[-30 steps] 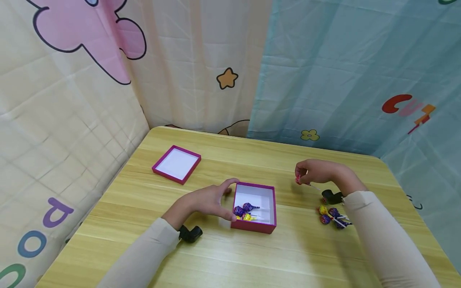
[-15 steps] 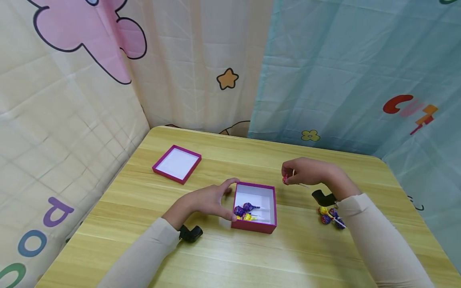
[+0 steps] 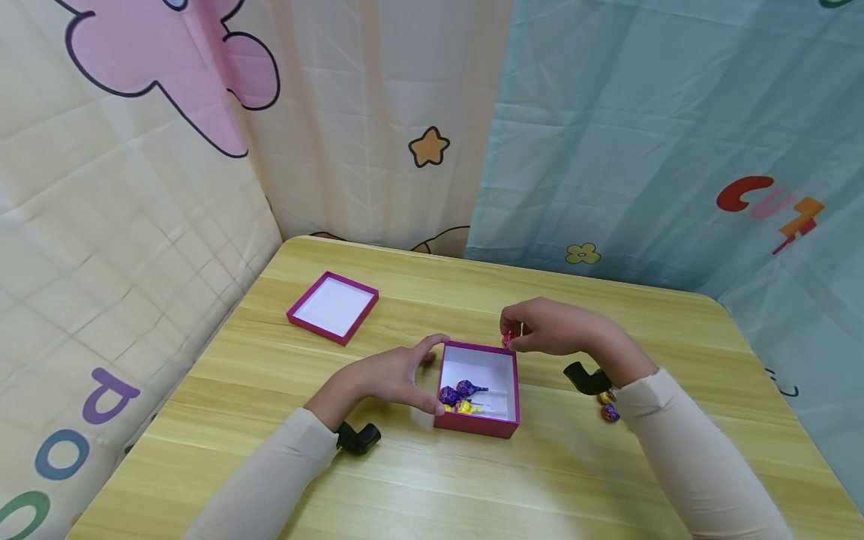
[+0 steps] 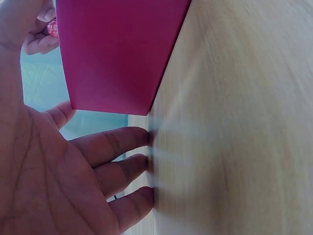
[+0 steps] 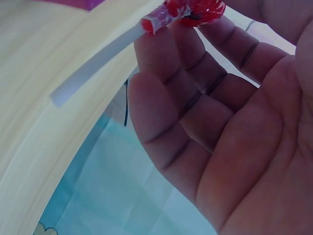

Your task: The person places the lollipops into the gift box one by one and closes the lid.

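Note:
A magenta box (image 3: 475,426) with a white inside stands without its lid in the middle of the table. In it lie purple lollipops (image 3: 466,388) and yellow lollipops (image 3: 467,408), toward the front left. My left hand (image 3: 385,375) holds the box's left side, thumb at the front corner and index finger at the back one; the other fingertips rest on the table in the left wrist view. At the back right corner, my right hand (image 3: 556,328) pinches a red-wrapped lollipop (image 5: 203,11) by its head, its white stick (image 5: 98,66) sticking out.
The magenta lid (image 3: 334,306) lies inside up at the back left of the wooden table (image 3: 418,487). More lollipops (image 3: 610,412) lie on the right, partly hidden by my right sleeve (image 3: 695,450). Printed curtains (image 3: 607,135) hang behind the table.
My right hand has moved left with the red lollipop, from the table's right side to the box's back right corner. My left hand and the box have stayed put.

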Action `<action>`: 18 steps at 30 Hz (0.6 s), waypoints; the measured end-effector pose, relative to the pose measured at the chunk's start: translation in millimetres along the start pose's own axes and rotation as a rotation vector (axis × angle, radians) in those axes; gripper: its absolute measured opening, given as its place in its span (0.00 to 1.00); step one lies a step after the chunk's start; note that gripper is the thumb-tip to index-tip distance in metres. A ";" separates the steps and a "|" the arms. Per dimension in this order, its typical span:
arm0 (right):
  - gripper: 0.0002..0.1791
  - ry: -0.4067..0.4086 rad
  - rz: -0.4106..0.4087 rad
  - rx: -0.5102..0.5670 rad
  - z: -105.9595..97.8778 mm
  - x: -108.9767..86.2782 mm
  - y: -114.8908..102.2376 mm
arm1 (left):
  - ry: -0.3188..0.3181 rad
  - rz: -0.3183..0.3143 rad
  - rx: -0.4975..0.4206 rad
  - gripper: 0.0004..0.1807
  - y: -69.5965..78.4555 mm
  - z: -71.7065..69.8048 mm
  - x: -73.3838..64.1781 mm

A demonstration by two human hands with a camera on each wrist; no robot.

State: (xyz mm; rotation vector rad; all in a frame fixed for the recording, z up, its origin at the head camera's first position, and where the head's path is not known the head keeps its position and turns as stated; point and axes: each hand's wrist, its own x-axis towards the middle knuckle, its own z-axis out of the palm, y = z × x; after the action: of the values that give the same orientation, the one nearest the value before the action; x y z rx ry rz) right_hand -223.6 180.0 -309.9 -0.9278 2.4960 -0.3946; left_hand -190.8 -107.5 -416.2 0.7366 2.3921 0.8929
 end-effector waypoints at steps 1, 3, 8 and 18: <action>0.02 0.001 -0.006 0.001 0.9 0.9 -1.7 | 0.000 0.000 0.001 0.62 -0.2 0.1 0.1; 0.02 0.003 -0.016 0.005 2.4 2.5 -6.2 | -0.001 0.002 0.001 0.62 -0.3 0.2 0.5; 0.02 -0.002 -0.047 0.011 6.4 7.2 -18.8 | -0.003 0.007 0.000 0.62 -0.7 0.0 0.6; 0.03 0.010 -0.112 0.004 21.1 20.9 -30.7 | -0.007 0.003 0.005 0.62 0.7 -1.3 -1.0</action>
State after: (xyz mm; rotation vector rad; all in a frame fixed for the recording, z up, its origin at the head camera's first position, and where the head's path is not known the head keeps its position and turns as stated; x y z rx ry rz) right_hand -210.5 141.1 -321.9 -1.0694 2.4582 -0.4410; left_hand -190.6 -108.3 -414.6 0.7439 2.3883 0.8850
